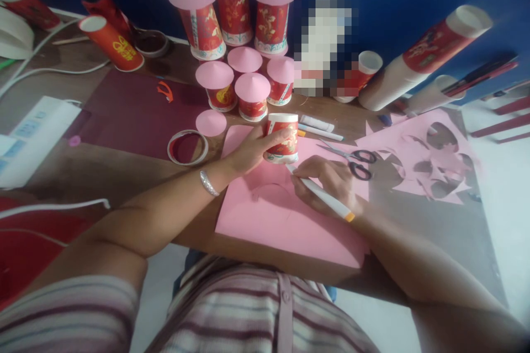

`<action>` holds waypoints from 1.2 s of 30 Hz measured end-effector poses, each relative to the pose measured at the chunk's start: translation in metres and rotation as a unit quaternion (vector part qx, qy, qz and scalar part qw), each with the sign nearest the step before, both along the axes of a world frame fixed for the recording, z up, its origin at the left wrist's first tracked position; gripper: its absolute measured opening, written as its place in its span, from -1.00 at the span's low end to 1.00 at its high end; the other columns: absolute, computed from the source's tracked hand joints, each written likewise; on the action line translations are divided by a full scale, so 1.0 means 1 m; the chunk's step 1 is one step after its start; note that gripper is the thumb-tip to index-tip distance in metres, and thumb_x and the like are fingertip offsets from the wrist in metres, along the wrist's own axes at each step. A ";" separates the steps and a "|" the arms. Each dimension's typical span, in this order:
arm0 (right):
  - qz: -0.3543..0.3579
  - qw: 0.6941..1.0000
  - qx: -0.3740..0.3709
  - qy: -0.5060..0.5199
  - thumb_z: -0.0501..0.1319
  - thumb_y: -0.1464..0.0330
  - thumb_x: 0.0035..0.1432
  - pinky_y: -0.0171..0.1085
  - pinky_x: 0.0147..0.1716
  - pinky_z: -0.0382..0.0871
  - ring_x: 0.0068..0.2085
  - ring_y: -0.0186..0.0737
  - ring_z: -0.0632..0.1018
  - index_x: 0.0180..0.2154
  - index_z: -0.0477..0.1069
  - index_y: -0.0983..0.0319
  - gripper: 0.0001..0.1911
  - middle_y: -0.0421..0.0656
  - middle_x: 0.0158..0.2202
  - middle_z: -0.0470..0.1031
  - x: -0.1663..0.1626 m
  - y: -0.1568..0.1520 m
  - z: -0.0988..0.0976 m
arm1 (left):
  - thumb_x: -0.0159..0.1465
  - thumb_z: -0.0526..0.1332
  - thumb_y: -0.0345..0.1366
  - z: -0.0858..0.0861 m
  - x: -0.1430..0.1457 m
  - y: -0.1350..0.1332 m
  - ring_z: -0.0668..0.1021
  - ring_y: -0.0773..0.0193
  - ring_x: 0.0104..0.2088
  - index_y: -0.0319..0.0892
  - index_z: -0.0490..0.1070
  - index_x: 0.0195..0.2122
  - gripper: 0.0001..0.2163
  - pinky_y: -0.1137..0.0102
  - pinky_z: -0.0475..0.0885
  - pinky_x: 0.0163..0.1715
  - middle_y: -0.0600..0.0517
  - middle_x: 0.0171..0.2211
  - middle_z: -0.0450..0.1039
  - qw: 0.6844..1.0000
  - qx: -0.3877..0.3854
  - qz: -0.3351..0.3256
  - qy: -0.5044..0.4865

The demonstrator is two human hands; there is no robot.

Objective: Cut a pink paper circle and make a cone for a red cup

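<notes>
Wrapped round a small red paper tube (285, 138) is my left hand (257, 149), holding it above the pink paper sheet (265, 215). The tube has gold figures and a white lower band. My right hand (325, 179) grips a white marker (327, 198) with an orange end, its tip close under the tube's bottom edge. A faint curved line shows on the pink sheet below. Scissors (351, 160) with dark handles lie just right of my right hand. Beyond the tube are more markers (321, 131). A loose pink paper disc (211, 123) lies left of the tube.
Several red tubes with pink cone tops (252, 88) stand at the back. A tape roll (187, 147) sits to the left, near a dark red sheet (136, 116). Cut pink scraps (430, 149) cover the right side. Tall tubes (426, 55) stand at the back right.
</notes>
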State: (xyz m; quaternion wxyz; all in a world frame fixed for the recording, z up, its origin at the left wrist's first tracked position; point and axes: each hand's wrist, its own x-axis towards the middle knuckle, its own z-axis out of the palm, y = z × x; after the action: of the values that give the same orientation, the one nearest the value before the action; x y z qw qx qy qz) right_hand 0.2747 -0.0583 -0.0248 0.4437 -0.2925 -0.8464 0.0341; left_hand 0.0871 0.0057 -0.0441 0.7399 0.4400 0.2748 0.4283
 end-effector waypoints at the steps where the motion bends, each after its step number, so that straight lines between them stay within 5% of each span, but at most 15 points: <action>1: 0.001 1.000 -0.001 -0.002 0.29 0.57 0.25 -0.35 -0.52 0.42 -0.48 -0.32 0.59 -0.23 0.38 0.16 -0.80 -0.27 -0.46 0.54 0.000 0.000 0.000 | 0.27 0.45 -0.06 0.000 0.000 0.000 0.59 0.32 -0.25 -0.17 0.45 -0.15 -0.67 0.44 0.50 -0.26 0.06 -0.28 0.51 1.000 -0.001 0.000 0.005; 36: -0.027 0.999 -0.024 -0.015 0.27 0.59 0.21 -0.36 -0.53 0.38 -0.50 -0.33 0.57 -0.25 0.36 0.16 -0.78 -0.28 -0.46 0.54 0.002 0.000 -0.002 | 0.28 0.45 -0.06 -0.004 0.000 0.001 0.61 0.34 -0.25 -0.18 0.49 -0.12 -0.67 0.44 0.55 -0.23 0.06 -0.27 0.54 1.000 0.000 -0.003 0.015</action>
State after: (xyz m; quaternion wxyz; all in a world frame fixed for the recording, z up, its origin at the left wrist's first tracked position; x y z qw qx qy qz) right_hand 0.2763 -0.0579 -0.0266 0.4247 -0.3260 -0.8437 0.0378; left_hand 0.0867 0.0066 -0.0476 0.7372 0.4471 0.2842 0.4193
